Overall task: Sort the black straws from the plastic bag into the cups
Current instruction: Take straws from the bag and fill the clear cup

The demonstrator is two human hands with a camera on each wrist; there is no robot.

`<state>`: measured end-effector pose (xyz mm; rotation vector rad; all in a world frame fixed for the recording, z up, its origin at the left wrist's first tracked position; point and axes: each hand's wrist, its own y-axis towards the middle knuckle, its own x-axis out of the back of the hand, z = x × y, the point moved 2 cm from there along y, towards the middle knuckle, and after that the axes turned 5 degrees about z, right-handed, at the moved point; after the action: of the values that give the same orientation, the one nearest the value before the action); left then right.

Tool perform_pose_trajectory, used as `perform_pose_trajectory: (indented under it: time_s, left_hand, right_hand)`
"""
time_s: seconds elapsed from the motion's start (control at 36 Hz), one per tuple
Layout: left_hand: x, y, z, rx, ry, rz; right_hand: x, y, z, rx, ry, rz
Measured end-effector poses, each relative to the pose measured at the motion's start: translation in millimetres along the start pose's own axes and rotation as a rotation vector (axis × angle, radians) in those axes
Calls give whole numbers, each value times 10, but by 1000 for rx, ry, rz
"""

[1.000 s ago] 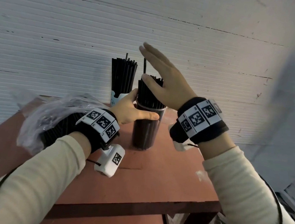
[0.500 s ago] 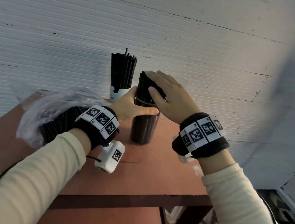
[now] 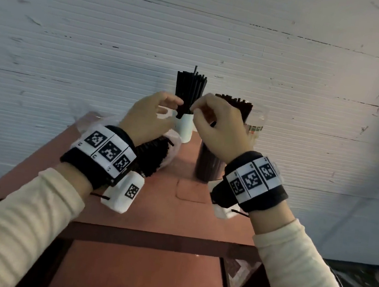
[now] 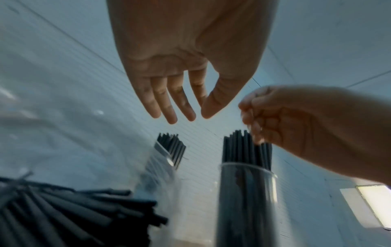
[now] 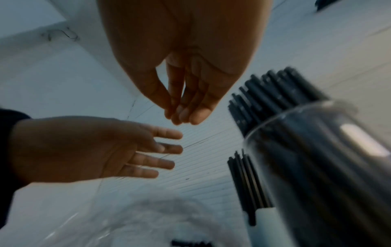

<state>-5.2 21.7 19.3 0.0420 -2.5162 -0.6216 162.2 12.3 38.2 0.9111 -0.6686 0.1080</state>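
Note:
A clear cup (image 3: pixel 207 167) packed with black straws (image 3: pixel 236 105) stands on the table, right of centre. Behind it, a white cup (image 3: pixel 185 126) holds a taller bunch of black straws (image 3: pixel 190 88). The plastic bag (image 3: pixel 173 146) lies to the left with more black straws (image 3: pixel 151 157) inside. My left hand (image 3: pixel 172 108) hovers in front of the white cup, fingers straight and empty, as the left wrist view (image 4: pixel 186 117) confirms. My right hand (image 3: pixel 196 112) hangs above the clear cup's left edge. Its fingers are loosely bent against the thumb (image 5: pixel 182 118) and nothing shows between them.
The reddish table (image 3: pixel 175 213) is narrow, and its front edge lies just below my wrists. A white ribbed wall rises right behind the cups. The floor shows at the lower right, beyond the table leg.
My right palm was pressing on the straw tops in the clear cup while my left hand gripped that cup. Both have let go and lifted, and now meet in front of the white cup.

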Motion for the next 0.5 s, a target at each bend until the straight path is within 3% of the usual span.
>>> perform_pose_trajectory:
  time_s: [0.14,0.28,0.39,0.5]
  left_hand:
    - [467,-187,113,23,160,-52]
    - [751,-337,387,165,327,81]
    - [809,-424,568,233,326,256]
    - [825,-475,577,222,337,248]
  right_hand:
    - [-478,-6,70,-160,-53,401]
    - [-892,-44,208,-213,-211,814]
    - [-1165,-30,282,-244,-308,959]
    - [-1368,25,271,-331,-429,1011]
